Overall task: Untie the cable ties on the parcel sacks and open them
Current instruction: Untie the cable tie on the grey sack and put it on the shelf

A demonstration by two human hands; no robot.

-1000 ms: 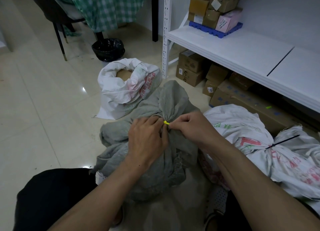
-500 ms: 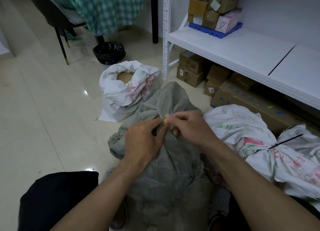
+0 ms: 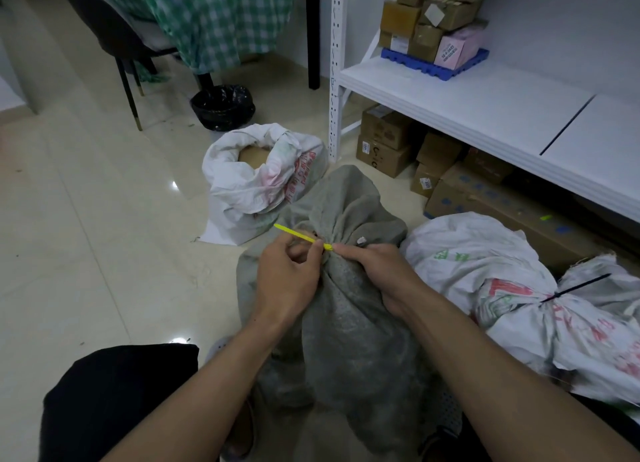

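Down on the floor, front and centre, sits the grey sack (image 3: 349, 309), neck bunched tight, and both hands are on it. The left hand (image 3: 287, 281) has its fingers curled round the yellow cable tie (image 3: 300, 236), whose free tail pokes out to the far left, while the right hand (image 3: 377, 274) pinches the tie's head right at the gathered neck. That tie looks thin, stiff and springy, probably slick under the fingertips, so the place to hold is close to the head, with the soft, floppy cloth kept clear. The sack looks full and likely heavy. Just right lies a white sack (image 3: 512, 288) with faded red and green print I can't read, cinched by a black cable tie (image 3: 575, 288). Beyond, an open white sack (image 3: 263, 181) already stands agape, its red lettering too blurred to make out. Cardboard boxes (image 3: 388, 142) under the shelf (image 3: 485, 108) carry small labels, illegible from here.
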